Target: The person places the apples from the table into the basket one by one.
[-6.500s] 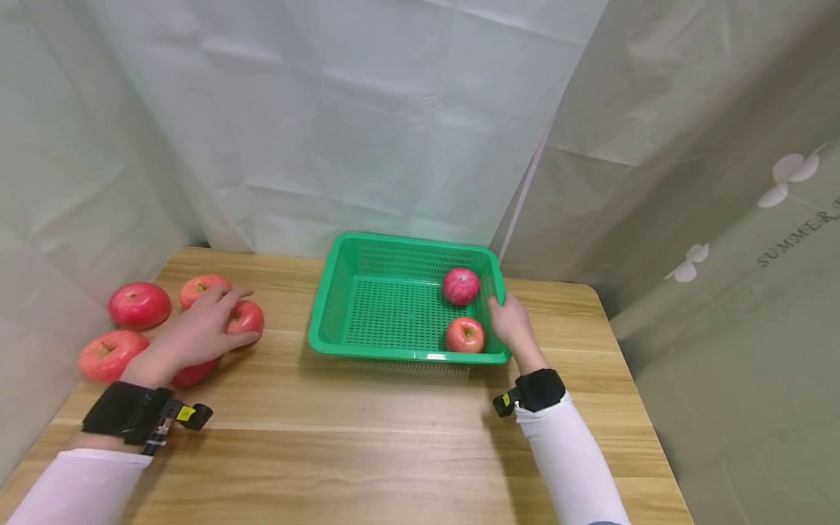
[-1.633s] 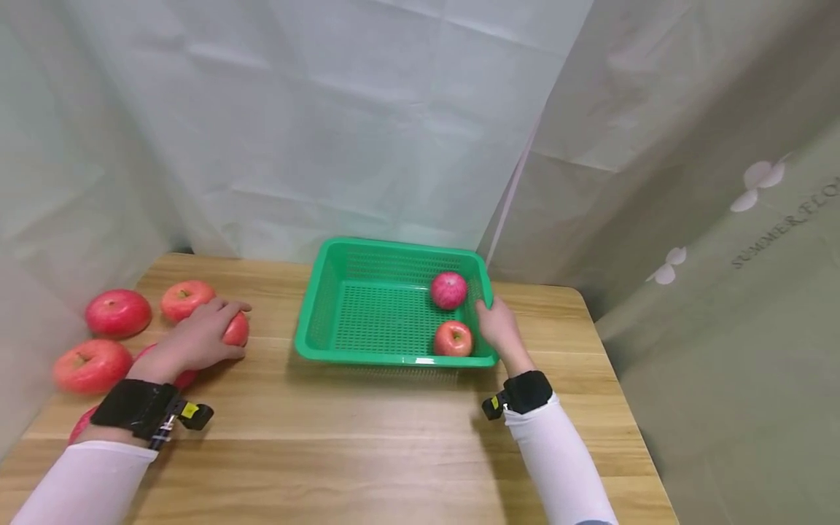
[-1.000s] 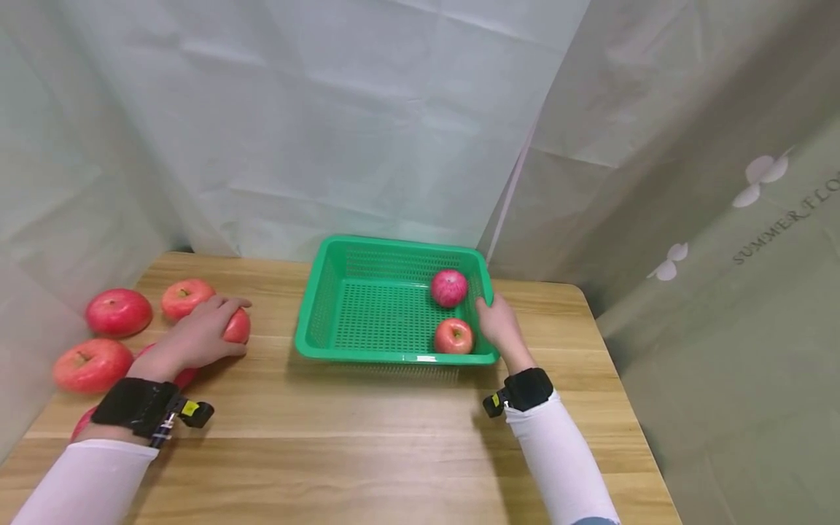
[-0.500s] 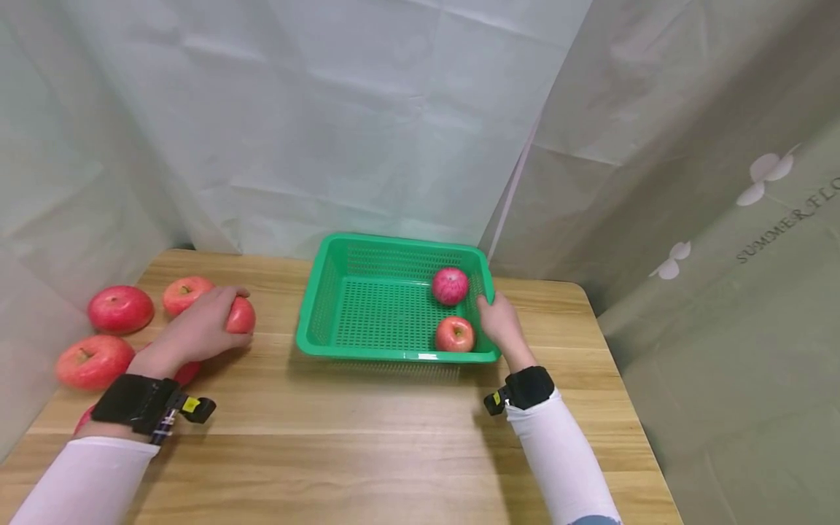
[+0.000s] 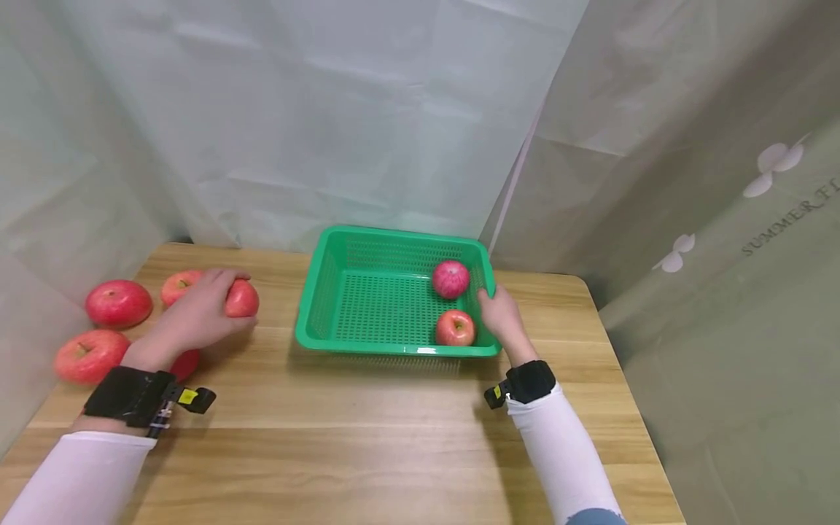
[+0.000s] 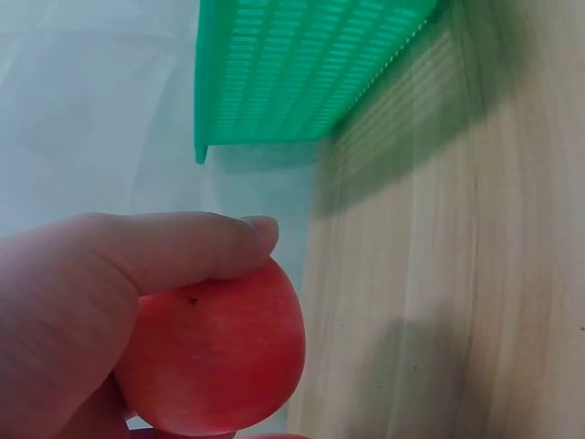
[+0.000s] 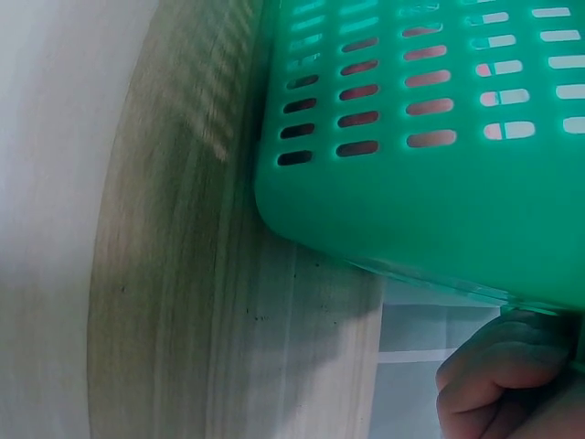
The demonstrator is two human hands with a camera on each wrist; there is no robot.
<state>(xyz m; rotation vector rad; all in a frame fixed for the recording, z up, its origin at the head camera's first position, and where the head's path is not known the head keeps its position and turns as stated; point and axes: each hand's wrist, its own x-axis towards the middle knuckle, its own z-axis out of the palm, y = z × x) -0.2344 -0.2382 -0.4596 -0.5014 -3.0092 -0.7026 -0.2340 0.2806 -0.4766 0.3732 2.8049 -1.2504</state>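
The left grip (image 5: 206, 310), clamped round a red apple (image 5: 243, 299) to the left of the green plastic basket (image 5: 400, 348), wants a gentle, even squeeze, while the right grip (image 5: 504, 317) (clamped on the basket's right end) should steady it.

Curtained-off nook: wooden table (image 5: 394, 452), pale sheets (image 5: 367, 124) on 3 sides
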